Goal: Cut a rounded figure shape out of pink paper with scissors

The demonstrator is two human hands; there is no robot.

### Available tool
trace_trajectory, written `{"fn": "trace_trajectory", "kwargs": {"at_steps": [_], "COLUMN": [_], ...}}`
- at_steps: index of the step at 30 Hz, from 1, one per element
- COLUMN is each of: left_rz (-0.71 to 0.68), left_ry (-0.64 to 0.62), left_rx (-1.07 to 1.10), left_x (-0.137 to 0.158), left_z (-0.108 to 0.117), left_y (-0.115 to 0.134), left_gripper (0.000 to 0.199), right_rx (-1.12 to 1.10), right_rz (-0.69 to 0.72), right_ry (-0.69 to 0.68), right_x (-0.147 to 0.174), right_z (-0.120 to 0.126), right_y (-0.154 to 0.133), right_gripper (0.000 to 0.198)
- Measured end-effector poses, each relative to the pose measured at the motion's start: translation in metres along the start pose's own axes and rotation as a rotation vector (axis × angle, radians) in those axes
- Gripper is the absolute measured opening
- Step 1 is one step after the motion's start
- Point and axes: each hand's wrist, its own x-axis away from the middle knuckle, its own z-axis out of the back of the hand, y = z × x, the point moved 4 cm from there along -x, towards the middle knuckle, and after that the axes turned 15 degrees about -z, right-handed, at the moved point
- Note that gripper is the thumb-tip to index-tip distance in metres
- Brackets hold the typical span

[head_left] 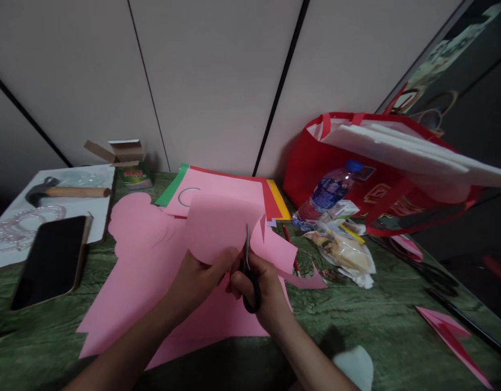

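A sheet of pink paper (221,222) is held up in front of me, its lower edge pinched by my left hand (205,274). My right hand (260,288) grips black-handled scissors (251,288), with the fingers in the loops. The blades point away from me and lie against the right part of the sheet, where a cut strip curls off. Beneath both hands lie larger pink sheets (124,304), and a stack of pink cut-outs with rounded edges (134,222) is to the left. How far apart the blades are is hard to see.
On the left are a phone (50,260), a hammer (75,191) and a small box (134,174). Coloured sheets (274,198) lie at the back. To the right stand a water bottle (325,193) and a red bag (299,163), near a wrapped packet (348,252) and pink scraps (445,320).
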Motion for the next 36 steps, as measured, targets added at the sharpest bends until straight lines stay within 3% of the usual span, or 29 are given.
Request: {"fn": "trace_trajectory", "kwargs": {"at_steps": [11, 14, 19, 29, 36], "left_rz": [-0.058, 0.021, 0.168, 0.104, 0.083], "left_ry": [0.014, 0.033, 0.173, 0.171, 0.147], "left_rx": [0.005, -0.018, -0.048, -0.053, -0.067], "left_x": [-0.002, 0.0, 0.006, 0.004, 0.005], "left_z": [0.0, -0.003, -0.003, 0.003, 0.004], "left_y": [0.002, 0.001, 0.004, -0.009, -0.008], "left_gripper": [0.036, 0.036, 0.035, 0.011, 0.01], "right_rx": [-0.03, -0.051, -0.081, -0.013, -0.024], "right_rz": [-0.003, -0.018, -0.061, 0.01, 0.02], "right_ry": [-0.009, -0.005, -0.039, 0.002, -0.012], "right_x": [0.0, -0.002, -0.002, -0.003, -0.003], "right_z": [0.0, -0.001, -0.006, 0.001, 0.0], "right_y": [0.002, 0.006, 0.009, 0.001, -0.002], "right_gripper": [0.019, 0.015, 0.012, 0.024, 0.032]}}
